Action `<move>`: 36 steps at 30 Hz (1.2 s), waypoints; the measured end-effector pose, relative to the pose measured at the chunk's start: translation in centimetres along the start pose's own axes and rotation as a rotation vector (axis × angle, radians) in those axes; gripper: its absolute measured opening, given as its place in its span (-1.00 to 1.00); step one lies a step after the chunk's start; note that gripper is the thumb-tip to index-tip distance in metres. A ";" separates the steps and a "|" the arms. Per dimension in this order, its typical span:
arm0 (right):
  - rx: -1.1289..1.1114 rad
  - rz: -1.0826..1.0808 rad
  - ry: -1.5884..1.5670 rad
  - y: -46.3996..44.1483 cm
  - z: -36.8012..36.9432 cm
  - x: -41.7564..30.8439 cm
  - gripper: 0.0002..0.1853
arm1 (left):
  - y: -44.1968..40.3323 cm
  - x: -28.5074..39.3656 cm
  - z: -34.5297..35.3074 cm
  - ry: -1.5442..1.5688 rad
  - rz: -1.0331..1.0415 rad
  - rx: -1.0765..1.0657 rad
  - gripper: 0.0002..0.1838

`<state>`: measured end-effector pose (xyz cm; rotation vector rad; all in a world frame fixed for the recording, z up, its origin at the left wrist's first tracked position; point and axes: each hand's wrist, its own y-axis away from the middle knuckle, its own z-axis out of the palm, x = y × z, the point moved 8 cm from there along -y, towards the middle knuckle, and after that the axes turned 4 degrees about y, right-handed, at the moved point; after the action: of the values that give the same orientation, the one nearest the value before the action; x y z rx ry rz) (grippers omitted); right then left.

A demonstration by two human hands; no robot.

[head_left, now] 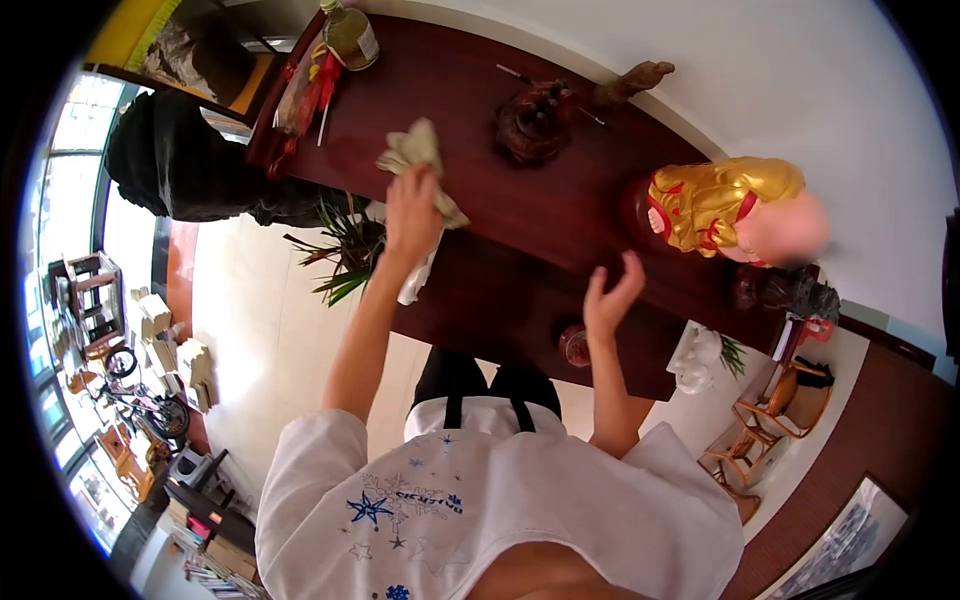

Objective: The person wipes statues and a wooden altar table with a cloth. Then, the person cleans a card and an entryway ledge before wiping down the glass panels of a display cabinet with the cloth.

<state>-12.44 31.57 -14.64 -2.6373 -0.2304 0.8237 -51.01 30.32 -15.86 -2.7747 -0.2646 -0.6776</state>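
Observation:
My left hand [412, 218] is closed on a beige cloth [411, 147], which lies against the upper dark red wooden table [470, 190] near its front left edge. Part of the cloth hangs out past the fingers on the right. Holding nothing, my right hand [612, 300] hovers with fingers apart over the lower wooden surface [490, 300]. Close beside it, a small round red-brown object [574, 345] sits near the front edge. To the upper right of that hand is a figurine in a gold robe [715, 205].
A glass bottle [350, 38] and red-tasselled items [318, 85] stand at the far left. Toward the back are a dark carved piece [535, 122] and a driftwood-like piece [632, 83]. A potted plant [350, 250] is below the left edge; a white ornament [695, 360] is at right.

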 end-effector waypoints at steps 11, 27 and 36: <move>-0.279 -0.241 0.169 -5.3 10.9 -7.6 -0.59 | -21.3 -9.0 5.1 0.087 0.211 0.043 -0.19; -0.236 -0.259 0.142 -5.5 10.3 -7.6 -0.59 | -16.2 -1.3 6.0 0.230 0.528 -0.259 -0.18; -0.216 -0.231 0.117 -5.7 9.8 -7.1 -0.58 | -4.0 4.0 3.6 0.219 0.448 -0.317 -0.11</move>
<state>-24.13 37.86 -16.22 -2.7762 -0.6100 0.5955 -47.01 35.63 -16.14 -2.8554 0.5364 -0.9531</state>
